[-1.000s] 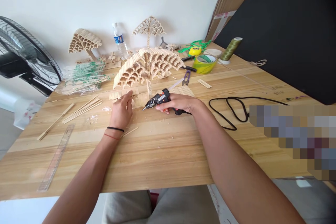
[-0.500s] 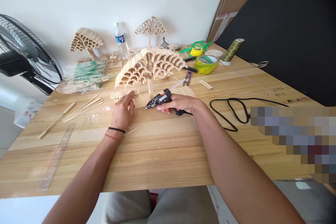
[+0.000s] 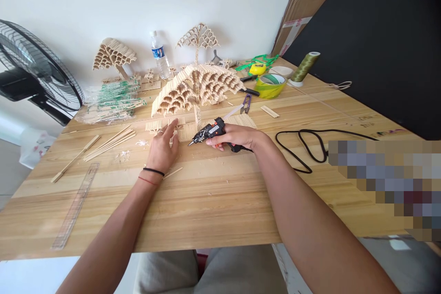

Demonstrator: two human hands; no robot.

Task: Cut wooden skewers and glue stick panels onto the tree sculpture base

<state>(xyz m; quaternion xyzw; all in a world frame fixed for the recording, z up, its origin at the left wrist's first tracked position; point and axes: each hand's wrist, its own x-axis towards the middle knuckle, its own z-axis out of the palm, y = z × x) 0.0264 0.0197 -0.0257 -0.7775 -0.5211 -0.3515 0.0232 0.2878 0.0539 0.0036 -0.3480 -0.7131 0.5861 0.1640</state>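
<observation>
My right hand [image 3: 230, 138] is closed around a black hot glue gun [image 3: 210, 131], its nozzle aimed left and down just above the table. My left hand [image 3: 164, 149] reaches to the left end of the slatted wooden base [image 3: 188, 131], fingers stretched and a little apart. Its fingertips seem to touch the base or a small piece there; the exact contact is hidden. From the base rises a model tree [image 3: 197, 115] with a broad canopy of short stick pieces. Left of my fingers stands a tiny slatted stick table [image 3: 154, 126].
Loose wooden sticks [image 3: 112, 143] and a clear ruler [image 3: 76, 206] lie at left, near a bag of sticks [image 3: 115, 96]. Behind stand two more stick trees and a water bottle [image 3: 159, 55]. Snips [image 3: 245, 104], tape [image 3: 270, 86] and a black cord [image 3: 310, 130] lie right.
My left hand has shifted slightly right, and its fingers look straighter and more spread. My right hand and the glue gun have stayed almost in place.
</observation>
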